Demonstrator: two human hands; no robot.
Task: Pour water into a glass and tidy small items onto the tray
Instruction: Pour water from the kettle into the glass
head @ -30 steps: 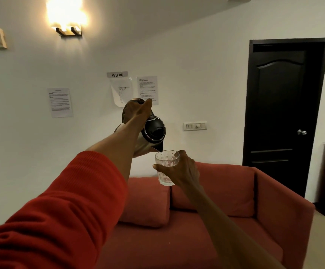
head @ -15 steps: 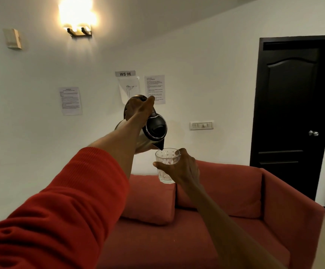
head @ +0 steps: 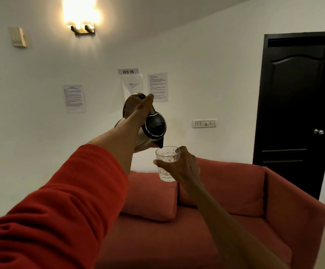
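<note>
A person in a red sleeve (head: 64, 202) tips a steel-and-black electric kettle (head: 154, 126) over a clear patterned glass (head: 167, 164), both held out at arm's length above a red sofa (head: 235, 191). The left hand (head: 136, 107) has its fingers wrapped round the kettle's handle, thumb laid along the top, and the body is tilted so the spout hangs just over the near rim of the glass. The right hand (head: 181, 165) grips the glass from the side, fingers curled round the far wall and thumb across the front, keeping it upright. The pouring step appears to be in hand; no stream is plainly visible, and how much water has gathered in the glass is too faint to tell. The next move likely calls for watching the level, then rolling the kettle back upright before the glass brims, and finding a surface to set both down. The tray and the small items to be tidied are out of view, so that part of the job looks not yet begun. Behind, a lit wall lamp (head: 82, 18), taped paper notices (head: 74, 99) and a dark door (head: 299, 113) frame the scene.
</note>
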